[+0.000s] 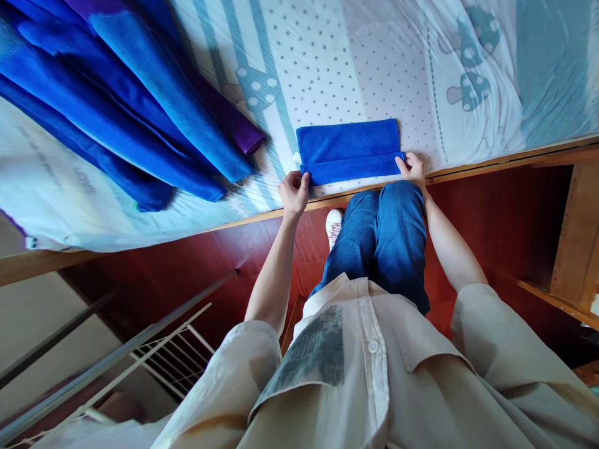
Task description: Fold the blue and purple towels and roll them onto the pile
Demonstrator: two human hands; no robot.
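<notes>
A small blue towel (349, 149) lies folded on the bed's near edge, its near strip turned up over the rest. My left hand (294, 192) pinches the towel's near left corner, fingers closed. At the near right corner my right hand (410, 168) grips the fold with curled fingers. Both arms reach forward from beige sleeves, over my blue jeans.
A heap of blue towels (116, 100) and a purple one (234, 121) lies on the bed sheet (327, 56) to the left. The wooden bed frame edge (491, 165) runs across. A metal rack (173, 355) stands at lower left, wooden furniture (575, 249) at right.
</notes>
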